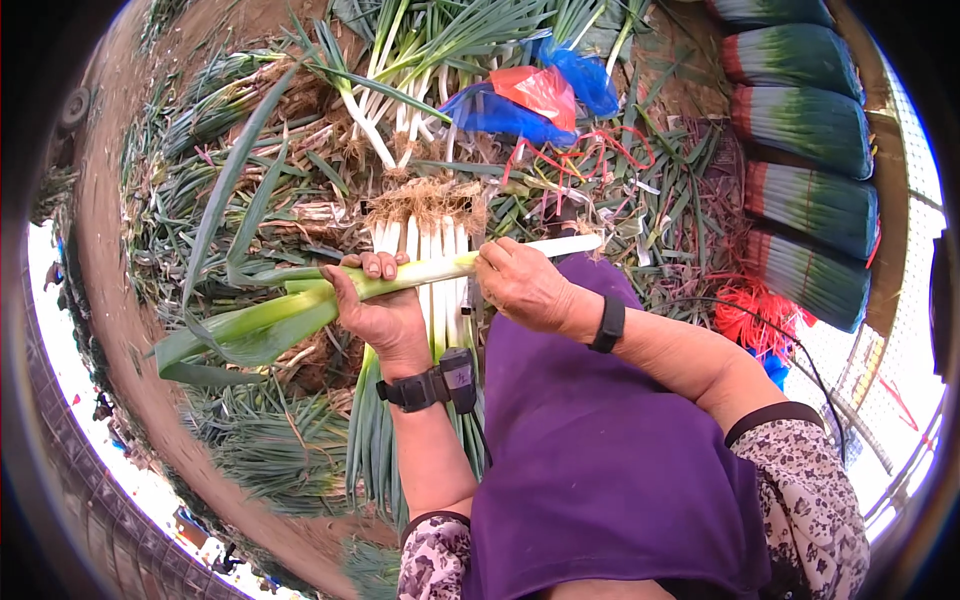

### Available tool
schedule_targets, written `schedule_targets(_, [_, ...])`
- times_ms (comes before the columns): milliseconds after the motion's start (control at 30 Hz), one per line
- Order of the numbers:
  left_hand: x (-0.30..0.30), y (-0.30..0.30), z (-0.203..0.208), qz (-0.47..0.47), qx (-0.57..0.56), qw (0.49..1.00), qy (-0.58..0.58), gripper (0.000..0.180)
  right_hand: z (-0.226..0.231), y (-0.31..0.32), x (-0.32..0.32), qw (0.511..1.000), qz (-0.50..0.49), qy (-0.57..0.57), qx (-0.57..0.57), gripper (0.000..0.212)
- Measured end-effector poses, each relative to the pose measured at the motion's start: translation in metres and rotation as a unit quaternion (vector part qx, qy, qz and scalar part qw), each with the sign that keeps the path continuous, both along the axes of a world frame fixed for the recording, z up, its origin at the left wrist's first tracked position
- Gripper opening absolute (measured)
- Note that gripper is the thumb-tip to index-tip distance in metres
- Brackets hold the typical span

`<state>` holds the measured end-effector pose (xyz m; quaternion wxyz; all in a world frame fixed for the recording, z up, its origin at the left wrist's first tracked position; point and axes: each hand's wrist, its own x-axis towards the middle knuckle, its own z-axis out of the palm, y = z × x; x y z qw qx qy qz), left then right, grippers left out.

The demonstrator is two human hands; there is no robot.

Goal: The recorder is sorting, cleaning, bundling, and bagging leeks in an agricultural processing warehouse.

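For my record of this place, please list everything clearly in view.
Held green onion: one, white-green, across both hands
Onion row: several, white-green, under held onion
Loose onions: uncounted, green-white, top and left
Onion bundles: five, white-green, upper right
Plastic pieces: several, blue and red, upper centre
Strings: many, red, right
Apron: one, purple, lower centre
Wrist straps: two, black, both wrists
Sleeves: two, pale, dark-printed, bottom
Left hand: one, bare, centre-left
Right hand: one, bare, centre

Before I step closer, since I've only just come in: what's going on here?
A person in a purple garment holds one long green onion crosswise: the left hand grips it near the leaves, the right hand near its white end. More onions lie beneath, roots on, and neat bundles line the right side.
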<state>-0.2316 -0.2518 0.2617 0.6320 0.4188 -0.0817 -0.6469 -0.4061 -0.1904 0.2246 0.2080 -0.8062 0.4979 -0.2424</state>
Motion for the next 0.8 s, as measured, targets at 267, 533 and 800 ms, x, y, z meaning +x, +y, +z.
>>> schedule_targets(267, [0.006,0.009,0.0,-0.007,-0.02,1.0,-0.018,0.034,-0.024,0.006,-0.007,0.916,-0.247,-0.272,0.165,0.006])
schedule_targets(533, [0.015,0.01,0.009,0.015,-0.025,0.999,0.043,0.033,-0.146,0.115,-0.223,0.792,-0.532,0.131,0.269,0.019])
schedule_targets(800, [0.012,0.008,0.018,-0.005,-0.032,0.998,0.063,0.035,-0.029,0.03,-0.115,0.936,-0.143,-0.217,0.236,0.038])
